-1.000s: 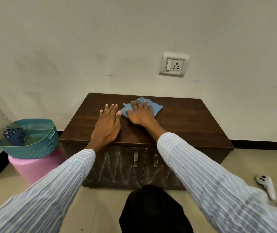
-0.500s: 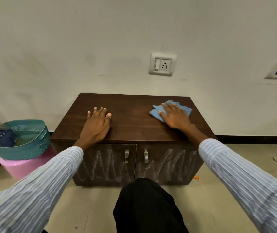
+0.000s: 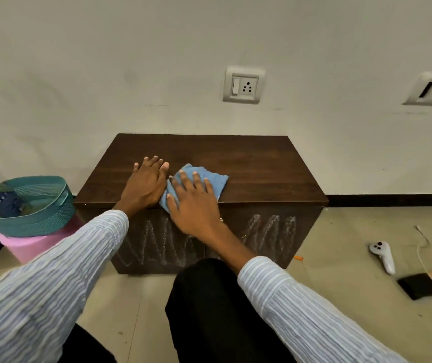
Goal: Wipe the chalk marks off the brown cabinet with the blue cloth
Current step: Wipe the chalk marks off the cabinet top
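The low brown cabinet [image 3: 257,163] stands against the white wall. Its dark top shows no chalk. White zigzag chalk marks [image 3: 270,230] cover both front doors. The blue cloth [image 3: 213,179] lies flat on the top near the front edge, left of centre. My right hand [image 3: 192,203] presses on it with straight, spread fingers. My left hand [image 3: 145,184] rests flat on the top just left of the cloth, its fingers straight.
A teal basket [image 3: 39,208] with a dark blue object sits on a pink stool [image 3: 28,244] left of the cabinet. On the floor at the right lie a white controller [image 3: 382,255], a black square object [image 3: 418,285] and a thin cable. Wall sockets [image 3: 243,85] are above.
My right hand has slid the blue cloth from the right side of the cabinet top leftward and toward the front edge, up against my left hand. The left hand has stayed flat.
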